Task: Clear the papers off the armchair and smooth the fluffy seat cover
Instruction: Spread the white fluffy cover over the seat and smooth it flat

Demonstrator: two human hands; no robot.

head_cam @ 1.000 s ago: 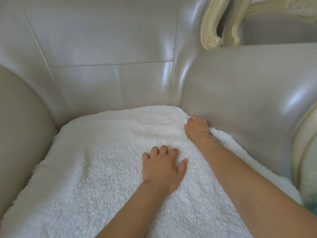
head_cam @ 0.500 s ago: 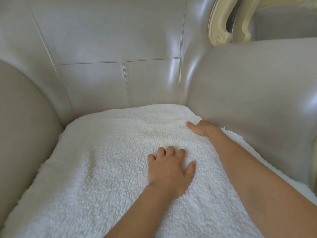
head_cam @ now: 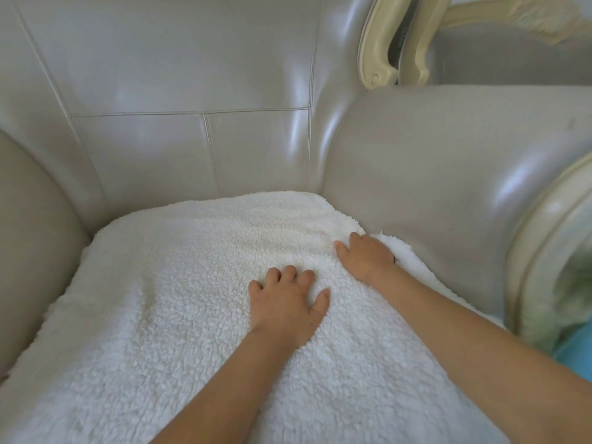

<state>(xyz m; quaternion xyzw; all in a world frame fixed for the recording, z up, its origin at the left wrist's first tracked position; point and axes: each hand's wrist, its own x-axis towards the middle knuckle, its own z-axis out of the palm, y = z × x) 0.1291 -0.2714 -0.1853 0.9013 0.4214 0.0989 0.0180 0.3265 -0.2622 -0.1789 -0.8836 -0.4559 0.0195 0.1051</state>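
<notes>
white fluffy seat cover (head_cam: 166,315), pearl-grey armchair (head_cam: 192,75)

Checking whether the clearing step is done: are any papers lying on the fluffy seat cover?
No, only the left hand and right hand rest on the white fluffy seat cover.

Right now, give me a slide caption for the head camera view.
Left hand pressed flat and right hand at the edge of the fluffy seat cover.

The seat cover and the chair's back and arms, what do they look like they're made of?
Seat cover: white sherpa-style fleece, judging by its nubby, curly pile; matte. Backrest and armrest: smooth beige-grey leather or faux leather, judging by the glossy highlights and stitched seams; which one is unclear. Carved trim: cream-painted, probably wood.
</notes>
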